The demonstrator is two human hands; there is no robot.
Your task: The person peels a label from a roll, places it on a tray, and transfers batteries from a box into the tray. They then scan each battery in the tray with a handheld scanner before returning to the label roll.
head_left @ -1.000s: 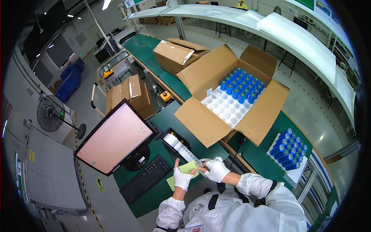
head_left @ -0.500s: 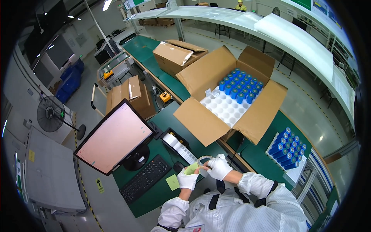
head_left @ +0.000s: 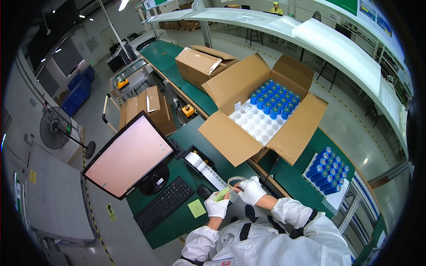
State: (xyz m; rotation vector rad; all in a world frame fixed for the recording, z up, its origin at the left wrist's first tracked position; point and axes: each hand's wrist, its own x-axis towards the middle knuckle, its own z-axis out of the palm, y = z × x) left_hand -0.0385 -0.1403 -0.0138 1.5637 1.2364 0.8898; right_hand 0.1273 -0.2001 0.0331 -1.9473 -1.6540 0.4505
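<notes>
"Keyboard [head_left: 163,204], black, on our bench [head_left: 166,234]; right of it, one flat green note [head_left: 197,208]. Next?"

"Left hand [head_left: 217,206], gloved, pinching one held green note [head_left: 221,195] near the bench edge. Then one tape roll [head_left: 230,179], by its look, ring-shaped, just beside it. Right hand [head_left: 252,192], gloved, pinching the roll's near side."

"Handling?"

"Note best held taut and uncreased, we judge; roll steadied, hands close, any pull slow and straight."
</notes>
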